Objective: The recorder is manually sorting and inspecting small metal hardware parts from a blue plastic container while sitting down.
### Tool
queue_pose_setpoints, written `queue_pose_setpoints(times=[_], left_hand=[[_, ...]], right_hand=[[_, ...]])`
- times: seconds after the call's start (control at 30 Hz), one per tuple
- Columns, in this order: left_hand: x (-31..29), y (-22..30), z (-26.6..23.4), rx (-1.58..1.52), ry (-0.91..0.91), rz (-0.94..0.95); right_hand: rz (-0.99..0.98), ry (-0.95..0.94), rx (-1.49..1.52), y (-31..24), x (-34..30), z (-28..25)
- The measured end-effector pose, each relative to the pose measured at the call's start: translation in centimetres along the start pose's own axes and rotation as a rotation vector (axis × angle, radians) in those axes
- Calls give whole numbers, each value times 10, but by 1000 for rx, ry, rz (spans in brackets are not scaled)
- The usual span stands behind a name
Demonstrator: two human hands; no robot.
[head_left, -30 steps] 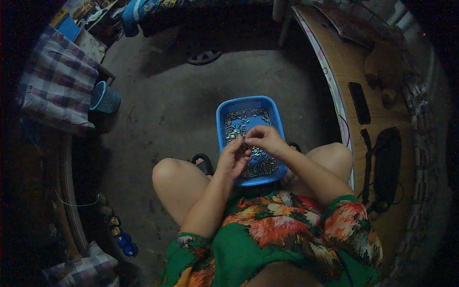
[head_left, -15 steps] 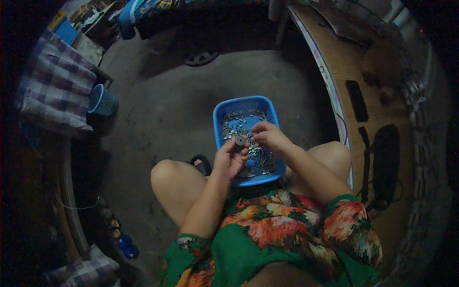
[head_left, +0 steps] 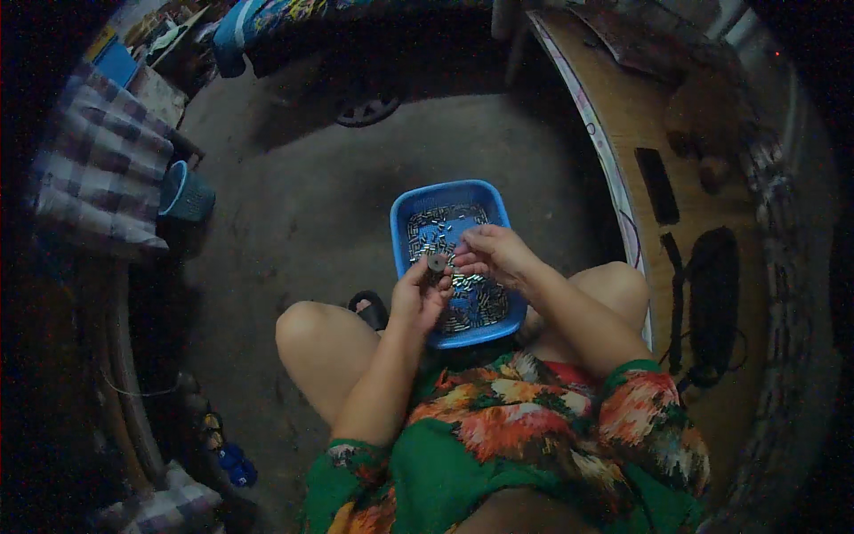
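A blue plastic basin sits in front of my folded legs, with many small shiny metal cylinders scattered inside it. Above the basin, my left hand is closed around a small dark grey round piece with a hole in its middle. My right hand hovers just to the right of that piece, over the basin. Its fingers are curled with the tips together, and what they pinch, if anything, is too small to make out.
A wooden bench or low table runs along the right, bearing a black flat object and a dark elongated item. A blue wastebasket stands left, beside a checked cloth. A black sandal shows near my left knee.
My right hand's fingers have drawn in slightly and curled more, beside the grey round piece. My left hand keeps its hold. The whole view has shifted a little.
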State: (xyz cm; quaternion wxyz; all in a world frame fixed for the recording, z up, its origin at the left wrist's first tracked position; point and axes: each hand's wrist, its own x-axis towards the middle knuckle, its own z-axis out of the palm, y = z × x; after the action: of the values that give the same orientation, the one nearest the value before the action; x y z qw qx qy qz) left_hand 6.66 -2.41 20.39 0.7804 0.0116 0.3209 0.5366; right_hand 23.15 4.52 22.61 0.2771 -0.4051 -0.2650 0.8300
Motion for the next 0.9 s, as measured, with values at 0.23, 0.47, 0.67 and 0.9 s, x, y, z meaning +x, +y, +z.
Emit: queue_pose_setpoints(times=[0.23, 0.47, 0.67, 0.9], left_hand=[[-1, -1, 0, -7, 8, 19], [-2, -2, 3, 20, 44, 19], [-1, -3, 3, 66, 6, 8], [0, -4, 1, 121, -53, 8]], right_hand=[[-13, 7, -36, 11, 6, -8], [9, -42, -268, 2, 0, 0], [-38, -3, -348, 4, -2, 4], [-117, -34, -269, 7, -6, 7]])
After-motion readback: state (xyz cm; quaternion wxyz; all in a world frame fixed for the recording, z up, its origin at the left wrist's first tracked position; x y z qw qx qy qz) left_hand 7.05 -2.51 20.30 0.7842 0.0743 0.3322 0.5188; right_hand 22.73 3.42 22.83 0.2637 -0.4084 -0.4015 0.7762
